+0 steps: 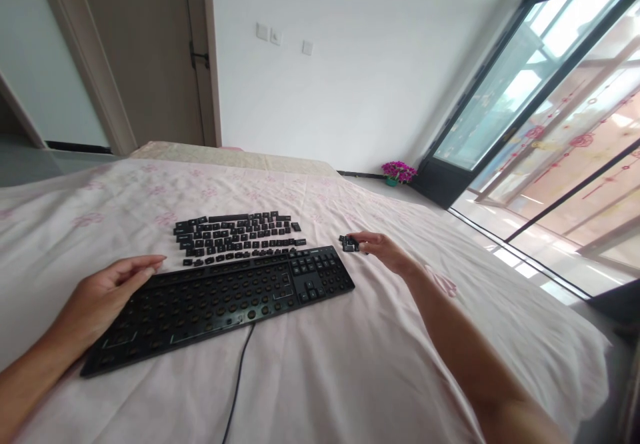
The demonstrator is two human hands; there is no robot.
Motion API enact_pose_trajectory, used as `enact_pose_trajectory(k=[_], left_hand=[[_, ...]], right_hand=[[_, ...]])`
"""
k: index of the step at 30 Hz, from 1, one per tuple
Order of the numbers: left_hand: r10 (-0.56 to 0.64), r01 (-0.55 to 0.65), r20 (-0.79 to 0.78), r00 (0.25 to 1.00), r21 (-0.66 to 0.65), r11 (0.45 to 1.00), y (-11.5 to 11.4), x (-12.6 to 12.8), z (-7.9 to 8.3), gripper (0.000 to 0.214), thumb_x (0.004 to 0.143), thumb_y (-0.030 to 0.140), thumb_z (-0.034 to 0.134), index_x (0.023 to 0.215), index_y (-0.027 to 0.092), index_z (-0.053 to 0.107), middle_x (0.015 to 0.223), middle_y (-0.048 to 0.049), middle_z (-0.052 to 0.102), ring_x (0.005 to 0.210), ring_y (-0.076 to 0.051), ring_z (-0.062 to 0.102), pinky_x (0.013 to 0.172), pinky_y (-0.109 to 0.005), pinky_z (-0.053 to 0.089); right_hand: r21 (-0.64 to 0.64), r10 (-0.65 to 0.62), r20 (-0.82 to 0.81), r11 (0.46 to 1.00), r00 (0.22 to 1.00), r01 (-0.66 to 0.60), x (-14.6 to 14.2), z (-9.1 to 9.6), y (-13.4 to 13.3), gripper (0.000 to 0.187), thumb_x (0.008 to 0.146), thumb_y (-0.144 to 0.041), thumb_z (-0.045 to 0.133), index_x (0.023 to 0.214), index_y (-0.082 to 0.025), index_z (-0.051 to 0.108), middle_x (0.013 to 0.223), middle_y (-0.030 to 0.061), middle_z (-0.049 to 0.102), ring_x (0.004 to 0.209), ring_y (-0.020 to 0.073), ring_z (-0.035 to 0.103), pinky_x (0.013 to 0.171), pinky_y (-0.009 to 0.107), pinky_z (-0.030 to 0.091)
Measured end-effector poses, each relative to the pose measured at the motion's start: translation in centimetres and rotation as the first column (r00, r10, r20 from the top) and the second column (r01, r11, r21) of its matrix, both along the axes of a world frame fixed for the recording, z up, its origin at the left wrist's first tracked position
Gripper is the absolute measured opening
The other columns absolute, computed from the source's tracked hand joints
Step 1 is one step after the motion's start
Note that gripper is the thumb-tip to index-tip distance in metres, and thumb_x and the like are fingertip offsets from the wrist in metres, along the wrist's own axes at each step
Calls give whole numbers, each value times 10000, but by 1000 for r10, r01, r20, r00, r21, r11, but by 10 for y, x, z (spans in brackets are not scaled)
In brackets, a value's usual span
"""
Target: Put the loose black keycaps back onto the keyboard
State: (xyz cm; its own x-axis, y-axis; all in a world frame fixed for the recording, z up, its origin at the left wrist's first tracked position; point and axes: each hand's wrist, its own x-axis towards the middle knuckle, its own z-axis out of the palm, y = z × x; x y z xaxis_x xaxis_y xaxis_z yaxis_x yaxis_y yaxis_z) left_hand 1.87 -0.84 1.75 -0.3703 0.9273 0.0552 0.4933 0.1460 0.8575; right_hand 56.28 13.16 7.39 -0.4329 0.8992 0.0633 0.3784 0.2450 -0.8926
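A black keyboard (215, 304) lies at an angle on the bed, most of its keycaps off and bare key seats showing. Keys are still fitted in part of its right side. Beyond its far edge, loose black keycaps (240, 234) are laid out in rows. My left hand (113, 287) is over the keyboard's left end, fingers stretched out and thumb close beneath them; nothing shows in it. To the right of the keyboard, my right hand (377, 247) reaches a small group of keycaps (349, 244), its fingertips and thumb closed around one at the edge.
A pale flowered sheet (320, 364) with folds covers the bed. The keyboard's cable (241, 377) runs toward me. Past the bed are a door (150, 51), a white wall with switches, a pot of purple flowers (399, 171) and glass doors (540, 97).
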Motion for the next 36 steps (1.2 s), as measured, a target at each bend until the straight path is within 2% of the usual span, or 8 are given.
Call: enact_pose_trajectory(k=[3,6,10,17,22,29,36], left_hand=[[-26,28,80,996,-23,999,1,-3,-2,565,757,580,617,1197,227,645,1178,-55,700,1033,-224,662,754,-218,534],[-28,29,134,991,-6,1000,0,-2,-1,581,742,557,645,1201,202,640,1183,-68,696,1075,-222,643,805,-215,520],[-35,33,195,980,12,999,-1,0,1,570,755,532,645,1209,187,634,1179,-72,696,1055,-204,646,829,-213,505],[-30,30,200,979,3,1000,0,-1,0,519,768,505,644,1196,210,640,1169,-46,700,1020,-168,649,819,-182,488],[-33,30,213,976,16,999,-1,1,2,554,763,515,648,1208,185,631,1171,-63,696,1064,-196,634,859,-217,488],[-35,33,217,976,12,999,-1,3,4,568,759,524,649,1210,180,628,1173,-70,690,1087,-209,622,889,-236,477],[-46,47,214,976,2,999,-2,1,3,598,767,532,643,1236,163,613,1170,-85,684,1035,-210,631,815,-229,492]], right_hand=[[25,57,-7,998,998,-57,-14,-5,-13,475,754,-449,717,1171,-223,689,1163,77,668,1063,234,596,933,370,451],[99,68,87,992,994,-76,-23,-10,-21,457,745,-431,729,1158,-237,699,1043,67,682,968,215,603,861,352,469],[208,37,201,975,979,-80,-28,-14,-30,421,749,-405,733,1143,-259,706,954,53,667,882,198,603,802,336,472],[410,-58,442,901,895,-144,-29,-19,-32,359,760,-403,736,1100,-290,725,934,51,669,903,212,595,842,355,449],[448,-89,504,877,859,-172,-29,-20,-27,360,775,-418,725,1115,-300,717,947,46,672,895,207,595,830,341,443],[484,-124,604,842,787,-239,-38,-9,-33,328,804,-401,701,1117,-305,713,929,44,668,910,215,584,822,347,427],[472,-105,690,816,716,-335,-45,3,-36,263,829,-398,673,1065,-298,732,909,48,676,893,216,575,796,343,411]])
